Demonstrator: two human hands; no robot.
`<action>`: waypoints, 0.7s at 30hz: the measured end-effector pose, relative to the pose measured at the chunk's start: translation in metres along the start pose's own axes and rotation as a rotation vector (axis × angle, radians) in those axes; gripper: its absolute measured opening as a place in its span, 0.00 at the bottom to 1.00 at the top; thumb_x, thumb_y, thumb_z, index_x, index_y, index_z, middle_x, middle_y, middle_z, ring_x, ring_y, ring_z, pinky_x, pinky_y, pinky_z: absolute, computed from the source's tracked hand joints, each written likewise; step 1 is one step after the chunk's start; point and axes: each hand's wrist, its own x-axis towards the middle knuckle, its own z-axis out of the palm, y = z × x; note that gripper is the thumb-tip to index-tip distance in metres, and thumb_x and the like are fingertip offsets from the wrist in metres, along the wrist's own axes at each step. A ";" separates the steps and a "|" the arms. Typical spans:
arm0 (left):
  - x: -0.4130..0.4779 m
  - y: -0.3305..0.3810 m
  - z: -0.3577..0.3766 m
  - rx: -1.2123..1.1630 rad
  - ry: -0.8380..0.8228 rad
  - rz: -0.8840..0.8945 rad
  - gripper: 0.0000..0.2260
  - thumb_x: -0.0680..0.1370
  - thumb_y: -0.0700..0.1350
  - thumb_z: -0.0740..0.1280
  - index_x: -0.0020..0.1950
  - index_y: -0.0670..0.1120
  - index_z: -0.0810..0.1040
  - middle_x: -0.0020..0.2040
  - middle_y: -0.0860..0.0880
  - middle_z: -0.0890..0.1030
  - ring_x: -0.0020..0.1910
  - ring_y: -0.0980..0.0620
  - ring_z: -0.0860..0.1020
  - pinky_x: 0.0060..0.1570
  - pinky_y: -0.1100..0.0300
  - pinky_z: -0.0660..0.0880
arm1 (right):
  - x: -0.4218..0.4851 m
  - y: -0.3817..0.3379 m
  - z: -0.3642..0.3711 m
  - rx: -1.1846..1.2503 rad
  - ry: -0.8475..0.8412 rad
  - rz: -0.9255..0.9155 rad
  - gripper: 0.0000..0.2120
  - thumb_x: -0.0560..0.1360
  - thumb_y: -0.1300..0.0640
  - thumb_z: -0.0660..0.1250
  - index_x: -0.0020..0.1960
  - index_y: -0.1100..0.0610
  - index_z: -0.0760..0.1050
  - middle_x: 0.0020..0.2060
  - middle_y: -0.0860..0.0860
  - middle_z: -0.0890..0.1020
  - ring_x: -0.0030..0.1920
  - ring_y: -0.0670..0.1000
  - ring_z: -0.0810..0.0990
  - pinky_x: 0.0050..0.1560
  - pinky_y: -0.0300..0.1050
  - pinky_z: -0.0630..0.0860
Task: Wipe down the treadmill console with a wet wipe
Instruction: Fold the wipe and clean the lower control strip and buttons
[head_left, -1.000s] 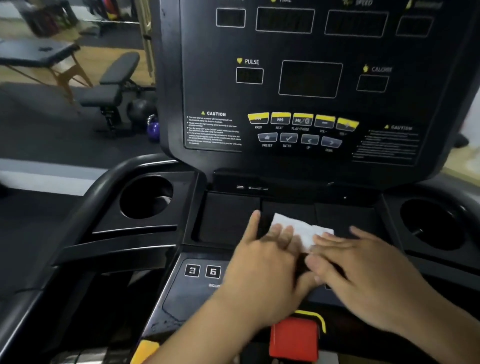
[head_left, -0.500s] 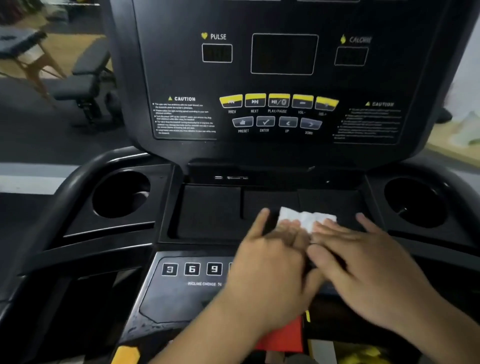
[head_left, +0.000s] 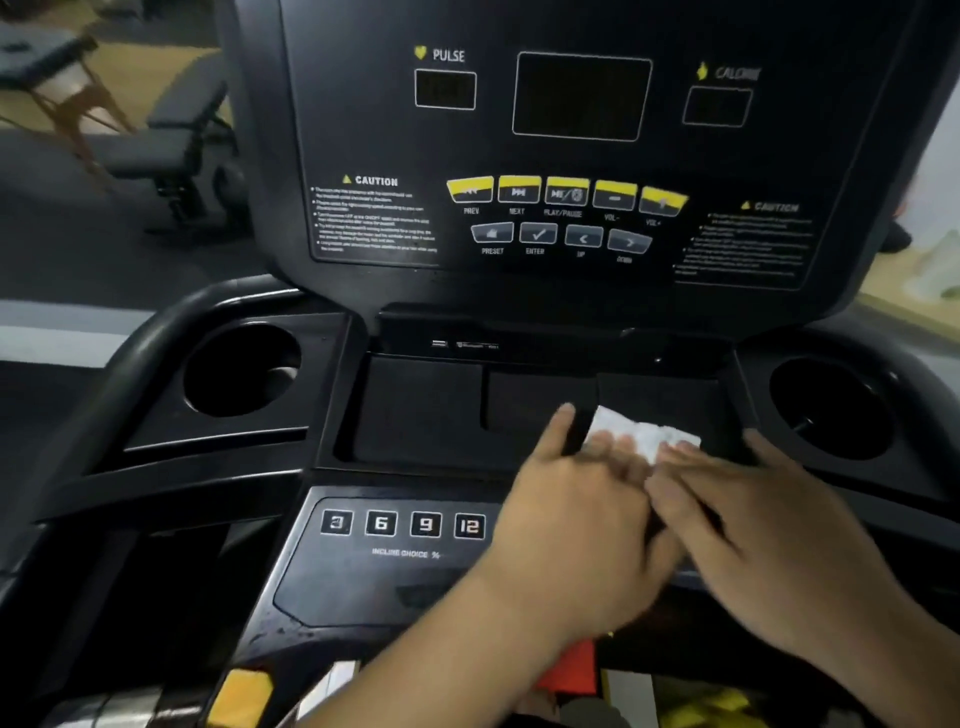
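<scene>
Both hands slid right with wet wipe (head_left: 644, 434); left hand (head_left: 582, 519) and right hand (head_left: 769, 530) flat, pinning it on tray (head_left: 415, 410), long axis left-right, just ahead of fingertips.

White wipe (head_left: 644, 435) on console tray (head_left: 415, 410)

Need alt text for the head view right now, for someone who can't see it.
Both hands, left and right, press a white wipe into the shallow tray below a dark treadmill console. Round cup holders sit on either side, and incline buttons reading 3, 6, 9, 12 lie nearer the person.
</scene>
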 end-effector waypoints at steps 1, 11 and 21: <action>-0.009 -0.010 -0.004 -0.041 0.019 -0.032 0.20 0.77 0.55 0.55 0.60 0.50 0.81 0.54 0.49 0.85 0.56 0.49 0.81 0.72 0.44 0.63 | 0.005 -0.012 0.001 0.012 -0.009 -0.030 0.47 0.70 0.27 0.26 0.60 0.42 0.79 0.65 0.39 0.77 0.68 0.33 0.67 0.76 0.44 0.46; -0.068 -0.090 -0.043 0.180 -0.059 -0.292 0.21 0.78 0.58 0.55 0.49 0.52 0.86 0.44 0.49 0.87 0.42 0.45 0.84 0.59 0.50 0.75 | 0.032 -0.094 0.021 0.045 -0.086 -0.302 0.41 0.74 0.31 0.32 0.70 0.47 0.71 0.72 0.44 0.71 0.74 0.42 0.62 0.77 0.54 0.41; -0.056 -0.129 -0.031 0.191 -0.182 -0.362 0.26 0.78 0.52 0.50 0.64 0.42 0.80 0.63 0.42 0.81 0.61 0.47 0.80 0.68 0.31 0.61 | 0.084 -0.118 0.031 -0.088 -0.063 -0.261 0.39 0.77 0.33 0.35 0.77 0.54 0.60 0.78 0.49 0.60 0.78 0.48 0.52 0.77 0.53 0.46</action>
